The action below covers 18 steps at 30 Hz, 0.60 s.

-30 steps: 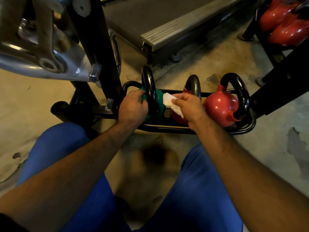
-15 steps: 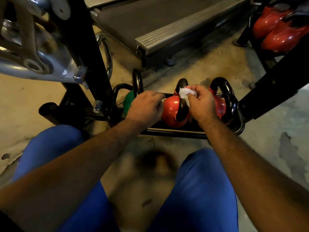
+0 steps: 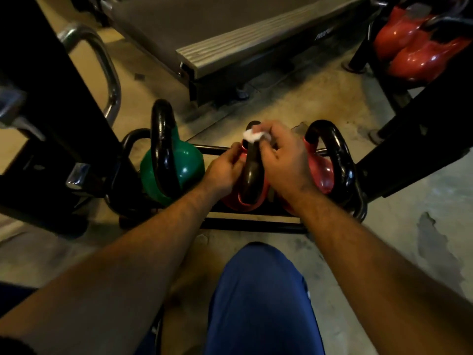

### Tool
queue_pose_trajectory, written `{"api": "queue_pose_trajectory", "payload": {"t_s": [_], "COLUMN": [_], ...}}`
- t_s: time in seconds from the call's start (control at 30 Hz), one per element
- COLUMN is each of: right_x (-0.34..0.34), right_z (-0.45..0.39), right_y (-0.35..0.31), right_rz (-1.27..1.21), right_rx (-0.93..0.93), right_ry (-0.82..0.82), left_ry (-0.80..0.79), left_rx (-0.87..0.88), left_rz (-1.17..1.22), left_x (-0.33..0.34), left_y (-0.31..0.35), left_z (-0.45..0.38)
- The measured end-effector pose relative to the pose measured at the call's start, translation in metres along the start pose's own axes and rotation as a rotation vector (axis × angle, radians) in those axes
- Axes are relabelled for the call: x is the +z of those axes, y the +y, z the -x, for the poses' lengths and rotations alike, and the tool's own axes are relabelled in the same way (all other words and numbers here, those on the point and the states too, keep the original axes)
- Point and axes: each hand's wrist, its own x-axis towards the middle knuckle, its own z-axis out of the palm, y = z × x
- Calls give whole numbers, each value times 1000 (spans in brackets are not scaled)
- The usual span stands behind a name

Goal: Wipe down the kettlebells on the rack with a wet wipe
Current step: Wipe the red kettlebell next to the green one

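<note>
With the right hand [image 3: 284, 162] pinching the wet wipe [image 3: 256, 135] against the top of the middle red kettlebell [image 3: 252, 198]'s black handle [image 3: 252, 170] on the floor rack [image 3: 253, 224], and the left hand [image 3: 225, 170]'s curled fingers bracing the bell's side, it seems best to drag the wipe slowly down the whole loop.

Five kettlebells [image 3: 176, 162], one wipe [image 3: 256, 136]

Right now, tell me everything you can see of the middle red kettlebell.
The middle red kettlebell has a glossy red body and a black loop handle, edge-on to the camera. It sits upright on the low black rack, between the green kettlebell and another red one. The left hand holds its left side; the right hand presses a white wipe on the handle's top.
</note>
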Motion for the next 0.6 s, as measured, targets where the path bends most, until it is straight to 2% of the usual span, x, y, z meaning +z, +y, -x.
{"api": "queue_pose_trajectory", "payload": {"t_s": [0.07,0.13,0.3,0.37,0.47,0.6], "right_x": [2,4,1,-2,0,-2], "right_z": [8,16,24,6,-14,5], "right_y": [5,6,9,13,7,12], "right_rz": [-50,-97,148,162,32,80], "right_rx": [-4,-9,-262,-199,-51,-193], "right_ry": [-89,-164,-261,-253,-263,-342], "left_ry": [-2,60,70,114,143,168], "left_rx": [77,128,182,214,192,219], "left_rz": [34,59,25,7,-32,4], "left_x": [8,8,10,12,16,16], "left_y": [-15,-16,-15,-18,-22,-26], "left_z": [-1,0,1,-3,-5,-1]}}
